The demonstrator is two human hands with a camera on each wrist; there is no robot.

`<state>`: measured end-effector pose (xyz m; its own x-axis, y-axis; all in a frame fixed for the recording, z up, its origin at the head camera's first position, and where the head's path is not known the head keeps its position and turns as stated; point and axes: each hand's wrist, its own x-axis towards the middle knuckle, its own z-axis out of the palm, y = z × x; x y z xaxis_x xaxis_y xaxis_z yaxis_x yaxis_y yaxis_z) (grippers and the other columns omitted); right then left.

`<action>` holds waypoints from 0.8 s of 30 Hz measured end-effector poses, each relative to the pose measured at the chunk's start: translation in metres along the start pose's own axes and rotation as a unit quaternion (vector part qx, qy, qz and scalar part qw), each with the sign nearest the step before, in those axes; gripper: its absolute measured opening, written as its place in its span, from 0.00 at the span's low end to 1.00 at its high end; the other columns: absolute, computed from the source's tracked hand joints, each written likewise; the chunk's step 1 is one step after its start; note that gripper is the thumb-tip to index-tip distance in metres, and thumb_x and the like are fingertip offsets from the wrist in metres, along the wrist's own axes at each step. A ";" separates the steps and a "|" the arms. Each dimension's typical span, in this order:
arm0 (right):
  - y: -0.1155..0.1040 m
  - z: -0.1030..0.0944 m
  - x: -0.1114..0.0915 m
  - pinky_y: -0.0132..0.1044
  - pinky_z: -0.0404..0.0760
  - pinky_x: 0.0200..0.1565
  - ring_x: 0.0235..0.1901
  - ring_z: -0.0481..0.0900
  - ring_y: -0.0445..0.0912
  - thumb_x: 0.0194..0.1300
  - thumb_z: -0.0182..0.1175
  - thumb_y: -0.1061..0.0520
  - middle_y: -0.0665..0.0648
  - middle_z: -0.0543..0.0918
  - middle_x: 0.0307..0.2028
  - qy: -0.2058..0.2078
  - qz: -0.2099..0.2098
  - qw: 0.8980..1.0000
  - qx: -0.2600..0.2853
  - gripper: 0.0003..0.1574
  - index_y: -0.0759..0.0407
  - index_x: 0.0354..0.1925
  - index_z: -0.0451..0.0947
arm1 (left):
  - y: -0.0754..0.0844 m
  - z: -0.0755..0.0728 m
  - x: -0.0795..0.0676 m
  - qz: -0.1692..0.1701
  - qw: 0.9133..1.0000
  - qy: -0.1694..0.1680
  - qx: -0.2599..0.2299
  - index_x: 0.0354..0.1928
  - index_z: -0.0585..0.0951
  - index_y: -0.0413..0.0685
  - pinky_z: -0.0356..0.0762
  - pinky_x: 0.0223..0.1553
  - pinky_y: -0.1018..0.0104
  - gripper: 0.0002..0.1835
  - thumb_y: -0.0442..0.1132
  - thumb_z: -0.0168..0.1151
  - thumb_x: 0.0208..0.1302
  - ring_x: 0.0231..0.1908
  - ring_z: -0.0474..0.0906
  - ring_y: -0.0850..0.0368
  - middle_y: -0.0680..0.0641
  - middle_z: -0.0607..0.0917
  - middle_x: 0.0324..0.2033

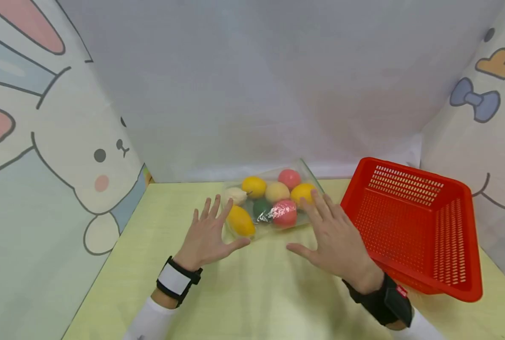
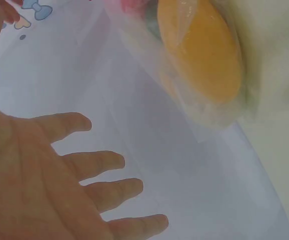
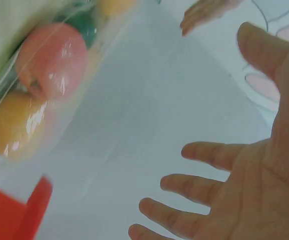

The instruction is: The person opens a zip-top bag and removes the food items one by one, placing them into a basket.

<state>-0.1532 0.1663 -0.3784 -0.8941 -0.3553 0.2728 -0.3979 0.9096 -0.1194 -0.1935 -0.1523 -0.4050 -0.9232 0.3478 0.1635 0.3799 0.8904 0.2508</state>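
Note:
A clear plastic bag (image 1: 269,229) of fruit lies on the table near its back edge. Inside it are a yellow mango-like fruit (image 1: 241,220), a white pear-like fruit (image 1: 235,195), pink round fruits (image 1: 284,213), a dark green one (image 1: 262,209) and other yellow and beige ones. My left hand (image 1: 207,238) hovers with spread fingers at the bag's near left side, holding nothing. Over at the near right side my right hand (image 1: 337,238) is likewise spread and holds nothing. Both wrist views show bare palms, the bag apart from the fingers.
To the right stands a red plastic basket (image 1: 405,226) with slotted walls and nothing seen inside, close beside my right hand. The pale yellow-green table (image 1: 252,293) ends at a white cloth backdrop (image 1: 252,94). Panels with cartoon rabbits (image 1: 99,179) flank both sides.

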 end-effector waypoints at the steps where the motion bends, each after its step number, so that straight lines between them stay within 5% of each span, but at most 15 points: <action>1: -0.007 0.005 0.003 0.67 0.62 0.78 0.80 0.58 0.71 0.62 0.68 0.24 0.69 0.57 0.82 0.002 -0.009 1.000 0.005 0.68 0.61 0.82 0.57 | -0.002 0.003 0.003 0.002 1.000 -0.006 0.000 0.85 0.56 0.53 0.50 0.78 0.22 0.59 0.77 0.61 0.59 0.83 0.47 0.28 0.33 0.53 0.83; 7: -0.028 0.041 0.028 0.69 0.67 0.74 0.78 0.64 0.70 0.64 0.71 0.32 0.69 0.63 0.80 0.014 -0.032 0.999 0.042 0.60 0.59 0.81 0.61 | -0.013 0.030 0.021 0.029 0.999 -0.028 0.011 0.85 0.55 0.50 0.52 0.79 0.26 0.58 0.74 0.63 0.63 0.83 0.44 0.26 0.31 0.50 0.83; 15: -0.011 0.076 0.062 0.74 0.66 0.73 0.77 0.60 0.75 0.64 0.71 0.33 0.71 0.56 0.82 -0.009 0.027 0.999 0.041 0.61 0.60 0.81 0.59 | -0.006 0.057 0.042 0.052 0.998 -0.040 0.004 0.85 0.54 0.50 0.51 0.81 0.29 0.58 0.68 0.70 0.63 0.84 0.42 0.29 0.32 0.49 0.84; 24: 0.003 0.099 0.075 0.77 0.63 0.73 0.77 0.60 0.76 0.58 0.77 0.33 0.72 0.56 0.82 -0.020 0.047 0.999 0.001 0.65 0.59 0.81 0.59 | -0.002 0.084 0.059 0.058 0.998 -0.021 0.032 0.82 0.62 0.47 0.54 0.81 0.31 0.53 0.60 0.76 0.62 0.82 0.54 0.32 0.34 0.56 0.83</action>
<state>-0.2418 0.1216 -0.4527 -0.9348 -0.2778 0.2212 -0.3131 0.9387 -0.1444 -0.2536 -0.1095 -0.4758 -0.8751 0.4607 0.1480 0.4814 0.8598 0.1703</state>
